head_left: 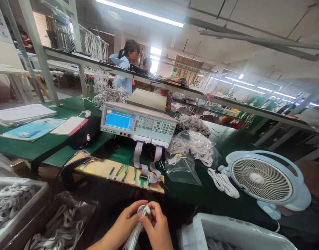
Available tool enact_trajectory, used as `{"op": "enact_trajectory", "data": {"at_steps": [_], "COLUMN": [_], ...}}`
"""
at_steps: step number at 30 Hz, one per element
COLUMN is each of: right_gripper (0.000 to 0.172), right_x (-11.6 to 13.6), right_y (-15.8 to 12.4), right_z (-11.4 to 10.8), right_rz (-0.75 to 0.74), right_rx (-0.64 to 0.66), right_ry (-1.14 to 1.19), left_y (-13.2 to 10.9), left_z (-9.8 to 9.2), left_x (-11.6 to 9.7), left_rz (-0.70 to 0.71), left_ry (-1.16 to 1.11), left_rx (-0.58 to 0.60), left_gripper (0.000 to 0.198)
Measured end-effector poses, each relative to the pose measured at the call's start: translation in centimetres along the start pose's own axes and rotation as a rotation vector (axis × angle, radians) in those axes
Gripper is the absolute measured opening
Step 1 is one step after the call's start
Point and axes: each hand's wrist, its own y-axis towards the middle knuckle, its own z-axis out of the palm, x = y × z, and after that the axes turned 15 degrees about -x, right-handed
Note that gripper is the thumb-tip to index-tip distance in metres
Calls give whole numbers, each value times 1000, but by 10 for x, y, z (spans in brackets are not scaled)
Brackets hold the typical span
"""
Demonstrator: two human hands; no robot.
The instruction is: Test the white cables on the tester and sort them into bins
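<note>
A bundle of white cable (134,236) hangs down from between my hands at the bottom middle of the head view. My left hand (128,220) is closed round its upper end, thumb and fingers meeting near the top loop. From the other side my right hand (156,222) pinches the same end, where a small white piece shows at the fingertips. Just beyond my hands lies a wooden board (102,170) with green wires and small connectors along its front edge. Grey ribbon cables (137,156) run from it to a tester with a blue screen (119,120).
Cable-filled crates stand left, a grey crate (198,229) at right. A cable-filled bag (63,222) lies beside my left arm. On the green table are a blue fan (260,178), coiled white cable (223,182), clear bags (180,166) and papers (31,128). A person (125,66) is beyond.
</note>
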Motion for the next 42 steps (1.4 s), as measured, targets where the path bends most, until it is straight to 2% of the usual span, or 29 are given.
{"op": "enact_trajectory", "data": {"at_steps": [3,6,8,11,13,15,22,29,35,38,42], "right_gripper": [14,18,22,29,27,25,24,23,28,31,32], "right_x": [-6,-14,-20,-27,-30,-33,-34,-33,-27,-28,-31], "right_y": [0,6,13,26,34,40,52,49,46,40,33], "right_z": [-1,0,2,7,11,15,22,36,12,0,-3], "right_rz": [97,175,230,336,389,418,454,501,359,373,406], "right_rx": [38,-67,-114,-72,-27,-4,14,-132,-15,-29,-42], "right_ry": [82,137,179,239,260,284,366,480,281,280,334], "left_y": [-6,-7,-3,7,15,23,36,40,42,47,47], "left_z": [7,9,7,1,-3,-7,-18,-33,-28,-21,-12], "left_x": [-6,-11,-14,-15,-14,-13,-22,-37,-31,-24,-19], "left_rz": [-168,-332,-372,-232,-96,-39,-95,-126,-208,-246,-259], "left_ry": [-75,-165,-153,-13,94,140,187,311,173,47,-57], "left_rx": [-50,-114,-121,-173,-235,-256,-255,-218,-244,-273,-295], "left_gripper": [23,20,20,19,22,25,26,21,22,20,18]}}
